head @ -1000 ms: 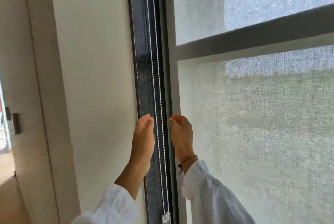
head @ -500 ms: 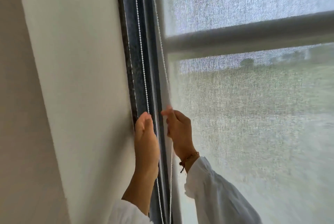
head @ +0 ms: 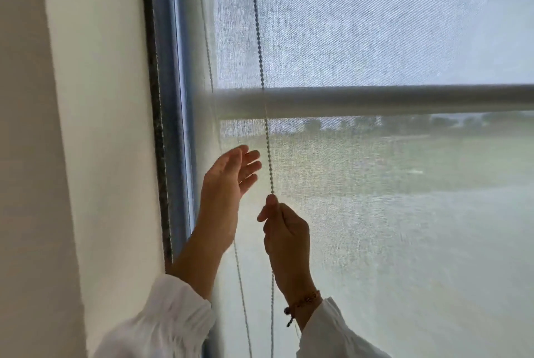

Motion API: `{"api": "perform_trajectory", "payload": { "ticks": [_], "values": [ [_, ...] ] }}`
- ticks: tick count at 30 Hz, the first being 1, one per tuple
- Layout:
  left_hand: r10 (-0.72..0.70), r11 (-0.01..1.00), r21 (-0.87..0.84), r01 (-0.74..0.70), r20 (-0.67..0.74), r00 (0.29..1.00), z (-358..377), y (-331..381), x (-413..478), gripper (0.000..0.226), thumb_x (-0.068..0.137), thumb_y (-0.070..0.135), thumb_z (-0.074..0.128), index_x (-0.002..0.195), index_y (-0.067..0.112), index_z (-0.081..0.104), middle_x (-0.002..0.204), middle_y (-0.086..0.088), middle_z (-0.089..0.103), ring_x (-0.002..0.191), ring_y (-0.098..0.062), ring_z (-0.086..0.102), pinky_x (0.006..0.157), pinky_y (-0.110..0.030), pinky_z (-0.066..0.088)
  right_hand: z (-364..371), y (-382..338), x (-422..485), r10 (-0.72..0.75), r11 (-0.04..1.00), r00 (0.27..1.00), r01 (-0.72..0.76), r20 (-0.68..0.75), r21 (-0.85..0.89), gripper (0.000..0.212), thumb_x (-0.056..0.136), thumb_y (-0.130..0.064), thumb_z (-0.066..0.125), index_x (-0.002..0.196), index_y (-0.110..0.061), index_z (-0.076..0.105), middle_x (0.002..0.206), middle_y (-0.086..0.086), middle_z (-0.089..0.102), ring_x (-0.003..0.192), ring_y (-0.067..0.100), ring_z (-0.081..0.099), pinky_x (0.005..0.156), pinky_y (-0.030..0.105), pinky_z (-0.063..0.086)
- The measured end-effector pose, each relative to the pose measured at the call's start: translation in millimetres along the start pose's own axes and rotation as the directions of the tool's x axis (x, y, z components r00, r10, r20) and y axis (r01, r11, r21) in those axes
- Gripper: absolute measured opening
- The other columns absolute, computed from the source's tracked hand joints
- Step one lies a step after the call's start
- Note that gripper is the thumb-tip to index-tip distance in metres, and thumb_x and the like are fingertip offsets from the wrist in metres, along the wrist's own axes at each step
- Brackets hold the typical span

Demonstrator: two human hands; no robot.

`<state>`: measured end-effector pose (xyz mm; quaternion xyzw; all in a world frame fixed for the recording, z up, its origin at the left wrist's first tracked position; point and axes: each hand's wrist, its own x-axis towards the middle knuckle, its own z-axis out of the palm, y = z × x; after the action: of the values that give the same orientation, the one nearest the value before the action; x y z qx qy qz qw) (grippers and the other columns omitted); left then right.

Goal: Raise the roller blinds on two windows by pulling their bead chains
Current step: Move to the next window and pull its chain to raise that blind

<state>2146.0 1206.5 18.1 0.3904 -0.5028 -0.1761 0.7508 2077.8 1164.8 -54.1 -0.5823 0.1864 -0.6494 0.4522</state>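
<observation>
— What do the fingers show?

— The right hand (head: 284, 230) pinches the near strand of the bead chain (head: 261, 68) between thumb and forefinger. The left hand (head: 225, 181) has let go: half a second ago it was curled by the frame, now its fingers (head: 250, 165) spread wide, touching nothing.

— Room around them?

— The pinched strand now stands out in front of the roller blind (head: 375, 39), well off the dark window frame (head: 157, 126) where it hung before. The wall (head: 101, 126) edges the left; rightward the fabric lies open.

— Counts?

— Two hands, two strands, one horizontal bar (head: 375, 100) behind the fabric, one bracelet (head: 303, 299), two white sleeves (head: 167, 320).
</observation>
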Motion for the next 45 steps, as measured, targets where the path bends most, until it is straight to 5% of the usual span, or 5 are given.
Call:
{"api": "perform_trajectory", "payload": {
  "ticks": [10, 15, 23, 30, 45],
  "values": [
    [-0.106, 0.907, -0.381, 0.18, 0.208, 0.972, 41.4, 78.0, -63.5, 0.033, 0.096, 0.031, 0.038, 0.097, 0.008, 0.062, 0.064, -0.002, 0.059, 0.053, -0.011, 0.058, 0.051, -0.023, 0.049, -32.6, -72.7, -91.8, -0.273, 0.956, 0.957, 0.257, -0.1, -0.144, 0.041, 0.085, -0.048, 0.046, 0.048, -0.031, 0.04, 0.04, -0.011, 0.037, 0.041, 0.006, 0.028, 0.045, 0.018, 0.022],
    [0.098, 0.988, 0.129, -0.086, -0.093, 0.991, 40.8, 79.1, -79.5, 0.027, 0.09, 0.033, 0.051, 0.114, 0.02, 0.054, 0.11, 0.003, 0.061, 0.103, -0.014, 0.056, 0.088, -0.026, 0.045, -32.1, -101.2, -127.7, -0.317, 0.94, 0.944, 0.299, -0.094, -0.164, 0.039, 0.083, -0.05, 0.043, 0.048, -0.032, 0.042, 0.039, -0.012, 0.04, 0.039, 0.006, 0.031, 0.043, 0.02, 0.024],
    [-0.273, 0.962, 0.094, 0.257, 0.249, 0.929, 53.1, 63.7, -88.5, 0.071, 0.08, 0.026, 0.068, 0.137, 0.015, 0.027, 0.138, -0.013, 0.045, 0.12, -0.029, 0.05, 0.099, -0.042, 0.042, -34.7, -134.6, -149.6, -0.383, 0.916, 0.9, 0.34, -0.209, -0.214, 0.038, 0.084, -0.046, 0.046, 0.049, -0.032, 0.04, 0.041, -0.012, 0.041, 0.04, 0.005, 0.03, 0.043, 0.016, 0.025],
    [0.183, 0.979, -0.08, -0.189, -0.079, 0.98, 26.8, 83.5, -123.5, 0.037, 0.094, 0.035, 0.038, 0.064, 0.017, 0.049, 0.048, 0.005, 0.043, 0.047, -0.017, 0.039, 0.046, -0.021, 0.032, -27.0, -138.4, -146.6, -0.337, 0.928, 0.859, 0.235, -0.385, -0.289, 0.032, 0.09, -0.03, 0.05, 0.066, -0.014, 0.065, 0.038, -0.011, 0.042, 0.039, 0.006, 0.035, 0.045, 0.012, 0.031],
    [0.515, 0.853, 0.061, -0.519, 0.065, 0.854, -60.4, 73.5, -149.3, 0.035, 0.087, 0.054, 0.035, 0.058, 0.035, 0.038, 0.046, 0.019, 0.048, 0.042, -0.004, 0.043, 0.044, -0.008, 0.027, 63.2, -177.1, -125.2, -0.179, 0.982, 0.973, 0.186, -0.147, 0.037, 0.023, 0.093, -0.012, 0.049, 0.114, -0.014, 0.056, 0.095, 0.001, 0.064, 0.088, 0.019, 0.062, 0.076, 0.034, 0.052]
  ]
}}
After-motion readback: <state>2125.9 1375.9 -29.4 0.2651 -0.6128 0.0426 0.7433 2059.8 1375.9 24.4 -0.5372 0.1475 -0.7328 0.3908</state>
